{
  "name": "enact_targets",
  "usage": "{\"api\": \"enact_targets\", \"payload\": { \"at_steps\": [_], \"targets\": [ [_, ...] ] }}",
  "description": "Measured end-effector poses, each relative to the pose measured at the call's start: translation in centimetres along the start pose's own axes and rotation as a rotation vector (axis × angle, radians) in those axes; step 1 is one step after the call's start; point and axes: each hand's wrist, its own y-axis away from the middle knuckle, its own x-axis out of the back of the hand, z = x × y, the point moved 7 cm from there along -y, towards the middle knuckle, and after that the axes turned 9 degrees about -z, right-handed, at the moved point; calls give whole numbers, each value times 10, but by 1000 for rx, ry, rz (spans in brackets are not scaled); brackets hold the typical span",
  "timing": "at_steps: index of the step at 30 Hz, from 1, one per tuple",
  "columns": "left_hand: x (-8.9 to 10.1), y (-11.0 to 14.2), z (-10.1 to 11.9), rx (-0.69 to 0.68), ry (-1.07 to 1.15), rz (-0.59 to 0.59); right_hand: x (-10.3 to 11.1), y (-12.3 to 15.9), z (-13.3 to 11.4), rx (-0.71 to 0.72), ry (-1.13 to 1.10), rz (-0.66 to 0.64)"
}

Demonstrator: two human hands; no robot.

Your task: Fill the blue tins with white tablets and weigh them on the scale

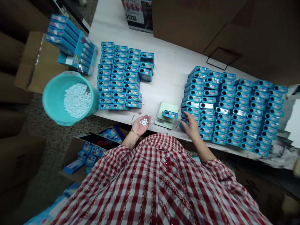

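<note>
White table (front edge scuffed), blue boxes, speckled floor, brown cartons.

A small heap of white pellets, glossy and rounded, lies loose in the upturned palm of the left hand, gathered toward the fingers. Just beside it, a single blue box rests on the pale green scale, its narrow printed face up, with a dark round spot near its left end. Right of the scale, a block of matching blue boxes stands on the desk, packed in close columns, narrow printed faces upward.
</note>
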Motion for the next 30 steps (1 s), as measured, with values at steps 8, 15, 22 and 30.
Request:
{"api": "enact_targets", "payload": {
  "at_steps": [8, 15, 22, 30],
  "targets": [
    [8, -2, 12, -51, 34, -10, -32, 1, 4, -66, -190, -22],
    [10, -1, 11, -36, 34, -30, -57, -7, 24, -118, -300, -37],
    [-14, -30, -10, 47, 58, -143, -54, -30, -31, 166, -11, -88],
    [-56, -61, -21, 120, 88, -219, -47, -28, -147, 689, 760, -184]
  ]
}}
